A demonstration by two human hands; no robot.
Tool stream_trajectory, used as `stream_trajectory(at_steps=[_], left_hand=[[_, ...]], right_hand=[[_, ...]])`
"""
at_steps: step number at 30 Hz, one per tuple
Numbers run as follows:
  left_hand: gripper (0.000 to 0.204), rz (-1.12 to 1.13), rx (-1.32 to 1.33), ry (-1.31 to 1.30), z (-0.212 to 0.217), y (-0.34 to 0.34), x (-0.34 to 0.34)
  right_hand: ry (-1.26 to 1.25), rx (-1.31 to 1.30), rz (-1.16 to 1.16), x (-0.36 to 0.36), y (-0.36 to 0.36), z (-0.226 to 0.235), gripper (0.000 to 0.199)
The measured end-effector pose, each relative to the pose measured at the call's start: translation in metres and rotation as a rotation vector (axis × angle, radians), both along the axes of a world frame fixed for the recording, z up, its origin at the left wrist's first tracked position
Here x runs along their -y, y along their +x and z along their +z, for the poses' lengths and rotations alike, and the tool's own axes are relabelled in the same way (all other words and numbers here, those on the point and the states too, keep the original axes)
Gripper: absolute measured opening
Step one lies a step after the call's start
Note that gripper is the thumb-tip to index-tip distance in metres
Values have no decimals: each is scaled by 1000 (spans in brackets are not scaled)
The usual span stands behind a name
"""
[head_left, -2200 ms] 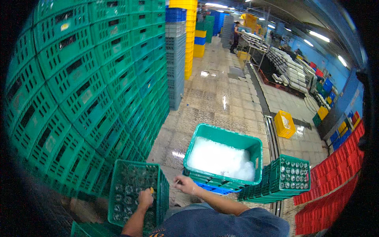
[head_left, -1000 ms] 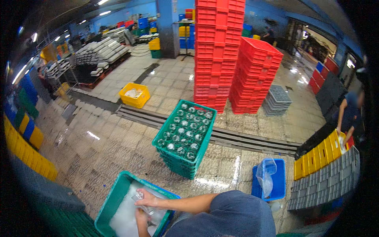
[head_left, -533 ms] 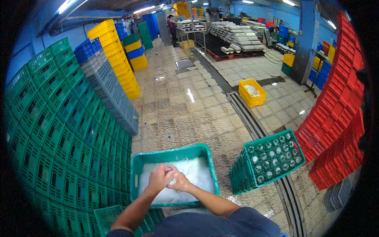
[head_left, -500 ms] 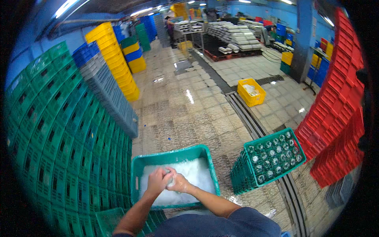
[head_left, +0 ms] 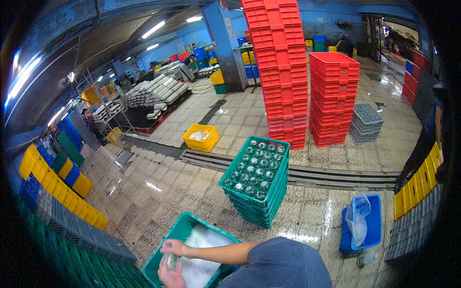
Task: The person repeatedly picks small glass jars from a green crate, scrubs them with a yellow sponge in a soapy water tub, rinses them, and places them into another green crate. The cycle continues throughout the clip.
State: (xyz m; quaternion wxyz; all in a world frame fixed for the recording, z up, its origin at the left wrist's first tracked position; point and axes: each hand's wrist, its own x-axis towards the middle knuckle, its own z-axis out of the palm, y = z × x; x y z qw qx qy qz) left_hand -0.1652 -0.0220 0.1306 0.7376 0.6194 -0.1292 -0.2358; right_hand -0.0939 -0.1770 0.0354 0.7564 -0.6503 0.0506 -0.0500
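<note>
My two hands meet over a green crate [head_left: 180, 230] filled with white foam, at the lower left. My right hand [head_left: 174, 247] reaches in from the right on a bare forearm under a blue sleeve and grips the top of a small clear glass bottle [head_left: 170, 261]. From below, my left hand [head_left: 168, 277] holds the same bottle. Just to the right stands a stack of green crates [head_left: 254, 185], the top one full of upright glass bottles.
A blue crate [head_left: 372, 225] holding a clear plastic bag lies on the wet tiled floor at right. Tall red crate stacks [head_left: 283, 72] rise behind, with a yellow crate [head_left: 200, 138] and floor rails [head_left: 336, 175] between. Yellow, grey and green crates line the left; people work far back.
My view has swung to the right, so the foam crate now sits at the lower left and the red stacks come into sight. Both hands stay together on the bottle over the foam.
</note>
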Motion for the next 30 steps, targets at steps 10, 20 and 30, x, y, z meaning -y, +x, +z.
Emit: stream_trajectory(at_steps=[10,20,30], left_hand=[[91,-55,564,218,-46,-28,-42],[31,147,1082,585,-94,-9,-107],[32,528,-153,-178,-80,82,-73]], right_hand=[[850,-7,112,-59,-7,-18,19],[440,-208,-75,-119,-34,-35,30],[191,73,329,-96,-95,-38,72]])
